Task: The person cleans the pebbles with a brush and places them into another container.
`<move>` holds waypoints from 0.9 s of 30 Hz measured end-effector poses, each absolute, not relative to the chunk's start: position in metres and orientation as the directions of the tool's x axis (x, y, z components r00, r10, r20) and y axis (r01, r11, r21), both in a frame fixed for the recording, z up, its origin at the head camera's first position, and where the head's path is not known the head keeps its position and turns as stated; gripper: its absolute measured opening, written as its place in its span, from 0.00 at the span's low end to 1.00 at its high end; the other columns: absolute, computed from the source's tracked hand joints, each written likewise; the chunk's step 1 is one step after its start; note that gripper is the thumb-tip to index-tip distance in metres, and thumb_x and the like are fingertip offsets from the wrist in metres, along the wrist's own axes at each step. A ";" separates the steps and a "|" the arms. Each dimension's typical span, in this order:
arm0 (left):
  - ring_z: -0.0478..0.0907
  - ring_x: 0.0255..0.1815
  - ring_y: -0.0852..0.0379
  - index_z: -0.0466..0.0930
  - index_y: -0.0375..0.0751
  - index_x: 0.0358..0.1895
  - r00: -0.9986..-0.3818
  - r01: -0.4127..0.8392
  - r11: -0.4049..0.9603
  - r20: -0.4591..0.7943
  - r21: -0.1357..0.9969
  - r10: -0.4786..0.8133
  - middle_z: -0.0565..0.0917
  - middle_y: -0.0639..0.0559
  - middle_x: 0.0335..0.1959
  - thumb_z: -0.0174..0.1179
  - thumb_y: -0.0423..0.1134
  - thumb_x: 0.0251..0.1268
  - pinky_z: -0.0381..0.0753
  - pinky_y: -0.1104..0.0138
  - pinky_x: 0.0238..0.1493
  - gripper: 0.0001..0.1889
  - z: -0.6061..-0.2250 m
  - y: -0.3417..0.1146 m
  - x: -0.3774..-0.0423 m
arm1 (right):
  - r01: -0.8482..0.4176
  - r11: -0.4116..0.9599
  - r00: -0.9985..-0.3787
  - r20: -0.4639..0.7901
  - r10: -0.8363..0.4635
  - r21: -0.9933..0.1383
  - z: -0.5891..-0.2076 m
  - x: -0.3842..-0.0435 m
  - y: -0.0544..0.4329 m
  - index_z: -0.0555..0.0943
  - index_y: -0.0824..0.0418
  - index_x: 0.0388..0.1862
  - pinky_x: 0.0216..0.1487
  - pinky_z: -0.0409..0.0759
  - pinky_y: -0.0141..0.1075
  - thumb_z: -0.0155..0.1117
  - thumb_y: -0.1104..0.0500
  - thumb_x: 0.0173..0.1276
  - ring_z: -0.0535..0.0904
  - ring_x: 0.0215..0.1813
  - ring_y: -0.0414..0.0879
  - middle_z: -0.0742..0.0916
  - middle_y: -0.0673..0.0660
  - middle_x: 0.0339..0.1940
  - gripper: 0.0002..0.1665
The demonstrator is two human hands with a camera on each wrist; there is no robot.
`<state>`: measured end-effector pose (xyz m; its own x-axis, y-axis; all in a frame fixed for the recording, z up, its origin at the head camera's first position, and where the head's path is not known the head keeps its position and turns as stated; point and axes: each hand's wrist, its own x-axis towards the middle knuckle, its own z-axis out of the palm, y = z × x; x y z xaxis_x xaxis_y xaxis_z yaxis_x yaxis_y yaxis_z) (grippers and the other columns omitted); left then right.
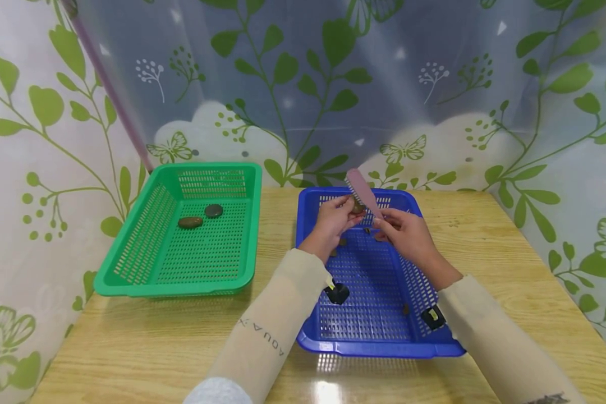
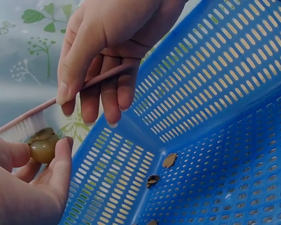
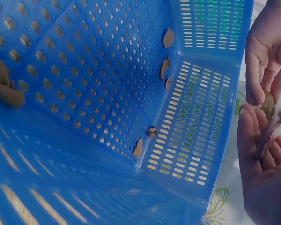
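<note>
My left hand [image 1: 333,220] holds a smooth yellow-brown stone [image 2: 43,151] between thumb and fingers, above the far end of the blue basket [image 1: 384,349]. A brown, mud-like patch [image 2: 42,135] covers part of its top. In my right hand [image 1: 408,234] is a pink brush [image 1: 363,191], pinched by the handle between thumb and fingers. Its white bristles [image 2: 30,127] lie right at the stone in the left wrist view. The right wrist view shows the stone partly hidden by fingers.
Several brown clumps [image 3: 168,37] lie on the blue basket's floor, mostly along its edges. To the left stands a green basket [image 1: 182,290] with a brown stone [image 1: 190,222] and a dark grey stone [image 1: 214,211]. Both baskets are on a wooden table [image 1: 146,342] before a leaf-patterned curtain.
</note>
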<state>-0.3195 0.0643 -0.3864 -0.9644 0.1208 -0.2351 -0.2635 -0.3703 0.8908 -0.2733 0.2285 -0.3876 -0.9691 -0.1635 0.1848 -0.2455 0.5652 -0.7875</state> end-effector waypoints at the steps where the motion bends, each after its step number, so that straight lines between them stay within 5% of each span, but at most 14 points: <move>1: 0.84 0.43 0.50 0.74 0.32 0.63 -0.964 -0.265 -0.371 -0.236 0.890 0.123 0.83 0.34 0.50 0.49 0.35 0.76 0.83 0.64 0.48 0.18 -0.386 0.064 -0.320 | -0.244 0.571 -0.969 0.178 -0.171 -0.784 -0.388 -0.273 0.229 0.73 0.68 0.64 0.39 0.85 0.36 0.56 0.53 0.75 0.87 0.40 0.55 0.86 0.68 0.49 0.26; 8: 0.82 0.52 0.45 0.74 0.30 0.62 -0.961 -0.276 -0.388 -0.242 0.880 0.133 0.83 0.34 0.51 0.50 0.34 0.75 0.83 0.63 0.49 0.17 -0.387 0.065 -0.320 | -0.277 0.568 -0.959 0.193 -0.205 -0.774 -0.389 -0.274 0.229 0.74 0.69 0.63 0.39 0.86 0.39 0.57 0.54 0.74 0.87 0.40 0.55 0.86 0.68 0.47 0.25; 22: 0.84 0.31 0.54 0.73 0.30 0.63 -0.974 -0.218 -0.424 -0.225 0.879 0.036 0.83 0.30 0.47 0.49 0.32 0.76 0.85 0.67 0.40 0.18 -0.385 0.064 -0.320 | -0.191 0.603 -0.980 0.183 -0.075 -0.774 -0.388 -0.273 0.231 0.74 0.73 0.61 0.36 0.86 0.37 0.56 0.57 0.75 0.86 0.41 0.62 0.86 0.70 0.46 0.23; 27: 0.86 0.39 0.47 0.72 0.29 0.64 -0.977 -0.201 -0.438 -0.211 0.876 0.026 0.82 0.29 0.49 0.49 0.32 0.75 0.85 0.69 0.37 0.18 -0.384 0.063 -0.319 | -0.153 0.650 -0.982 0.188 -0.017 -0.744 -0.386 -0.274 0.234 0.76 0.72 0.59 0.34 0.85 0.35 0.54 0.55 0.76 0.87 0.38 0.58 0.87 0.69 0.43 0.23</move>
